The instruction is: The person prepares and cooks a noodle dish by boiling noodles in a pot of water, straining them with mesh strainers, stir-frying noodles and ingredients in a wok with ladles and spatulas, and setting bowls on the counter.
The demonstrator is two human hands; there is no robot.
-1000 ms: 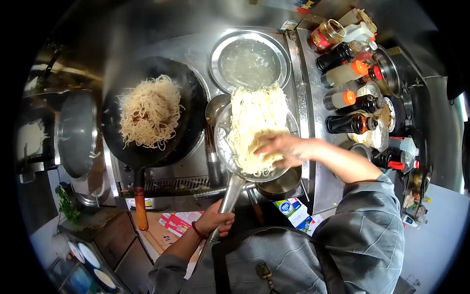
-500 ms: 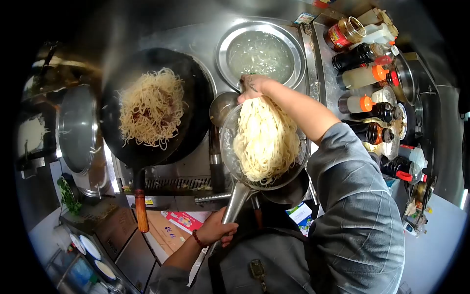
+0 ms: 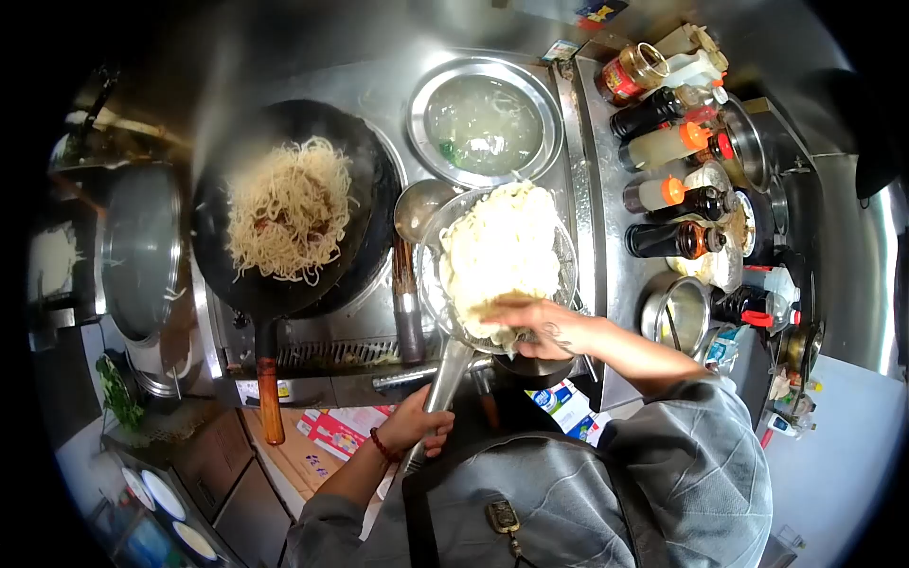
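Note:
My left hand point(image 3: 415, 426) is wrapped round the metal handle of a large strainer point(image 3: 431, 275). Pale noodles point(image 3: 502, 241) fill the strainer, brightly lit and partly washed out. Over their near edge lies my right hand point(image 3: 540, 325), its fingers stretched out to the left, touching the noodles and slightly blurred. Left of the strainer stands a black wok point(image 3: 213, 237) with a wooden grip, holding browned noodles point(image 3: 289, 213). A ladle point(image 3: 417, 213) rests between wok and strainer. Behind the strainer sits a metal basin point(image 3: 419, 118) of cloudy water.
Sauce bottles and a red-labelled jar point(image 3: 630, 74) line the right shelf, beside a steel bowl point(image 3: 653, 317). At far left is a large pot point(image 3: 142, 256). Leafy greens point(image 3: 118, 388) and stacked plates point(image 3: 163, 492) are at lower left. Printed cardboard point(image 3: 331, 435) lies below the stove.
My right hand has moved from the strainer's far edge back to the near edge of the noodles. The noodles now lie farther toward the far rim. My left hand still grips the handle.

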